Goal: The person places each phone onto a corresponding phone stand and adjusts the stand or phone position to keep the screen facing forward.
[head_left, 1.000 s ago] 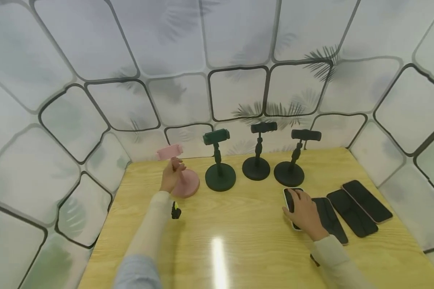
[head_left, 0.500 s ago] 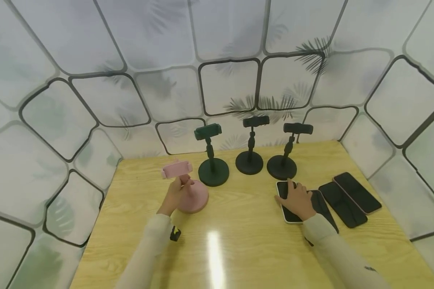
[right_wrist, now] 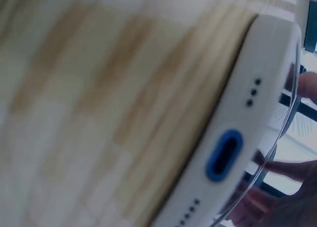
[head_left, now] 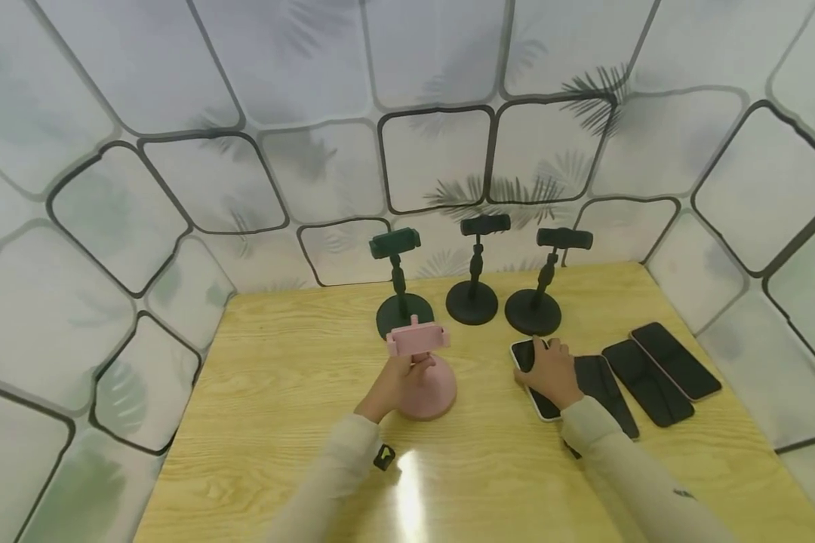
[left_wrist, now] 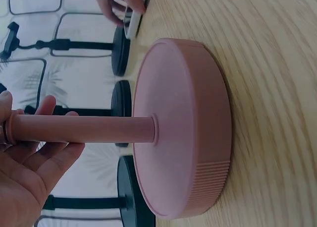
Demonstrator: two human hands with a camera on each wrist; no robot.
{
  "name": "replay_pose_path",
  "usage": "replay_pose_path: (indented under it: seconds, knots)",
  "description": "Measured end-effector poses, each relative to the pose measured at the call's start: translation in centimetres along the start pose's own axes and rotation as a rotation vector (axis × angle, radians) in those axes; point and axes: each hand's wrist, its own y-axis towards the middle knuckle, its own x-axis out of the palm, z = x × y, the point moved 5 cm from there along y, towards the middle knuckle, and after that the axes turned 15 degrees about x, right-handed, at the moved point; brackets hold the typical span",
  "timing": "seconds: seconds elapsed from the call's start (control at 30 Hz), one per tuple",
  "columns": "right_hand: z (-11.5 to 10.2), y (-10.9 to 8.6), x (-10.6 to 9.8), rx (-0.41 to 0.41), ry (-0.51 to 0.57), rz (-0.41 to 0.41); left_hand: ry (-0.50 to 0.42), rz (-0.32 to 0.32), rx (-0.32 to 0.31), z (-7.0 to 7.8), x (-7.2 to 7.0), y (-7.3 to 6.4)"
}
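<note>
So the left hand (head_left: 394, 385) had its fingers wrapped round the stem of the pink stand (head_left: 426, 391), right under the clamp head, probably because a thin stem is way easier to hold than a wide, flat base. The stand was upright in front of the green stand (head_left: 398, 277), covering part of its base from the head view; I couldn't tell if its own base sat fully on the table (head_left: 489, 483). The right hand (head_left: 555, 375) was gripping the white-edged phone (head_left: 545, 407), thumb over the left edge and fingers towards the other side, which I guess kept a slick flat thing under control. Just right of that lay a dark phone (head_left: 606, 388), then a black phone (head_left: 641, 377) and a pink-edged phone (head_left: 675, 360) side by side, all screen up and slanted alike, seemingly so each was easy to reach. Further back, a black stand (head_left: 472, 302) and a second black stand (head_left: 533, 312) stood beside the green one, heads up on heavy-looking round bases, presumably for balance, with the patterned wall (head_left: 435, 162) behind.
</note>
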Motion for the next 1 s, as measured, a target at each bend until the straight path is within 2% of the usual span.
replay_pose_path:
  seconds: [0.13, 0.3, 0.47, 0.57, 0.67, 0.8, 0.9, 1.0]
  knots:
    - [-0.7, -0.5, 0.0, -0.046, -0.037, 0.021, -0.047, -0.060, -0.004, 0.6, 1.3, 0.8]
    - [-0.7, -0.8, 0.0, 0.008, -0.064, -0.008, -0.058, -0.063, -0.010, 1.4, 1.2, 1.2]
    - [-0.4, -0.8, -0.3, 0.074, 0.024, -0.072, -0.019, -0.057, -0.005, 1.7, 0.7, 1.4]
    - [-0.5, -1.4, -1.6, 0.089, 0.139, -0.068, 0.036, -0.076, -0.005, 1.7, 1.0, 1.6]
    - [-1.6, -2.6, -4.6, 0.077, 0.317, -0.010, 0.073, -0.088, -0.009, 1.8, 1.4, 1.7]
    - [-5.2, -5.2, -11.0, 0.047, 0.589, 0.086, 0.112, -0.101, -0.014, 2.2, 1.7, 2.1]
    - [-8.8, -7.4, -16.0, -0.036, 0.735, 0.137, 0.133, -0.113, -0.002, 2.4, 1.9, 2.5]
    - [-12.1, -9.2, -18.8, -0.169, 0.816, 0.151, 0.157, -0.116, 0.019, 2.4, 2.0, 2.9]
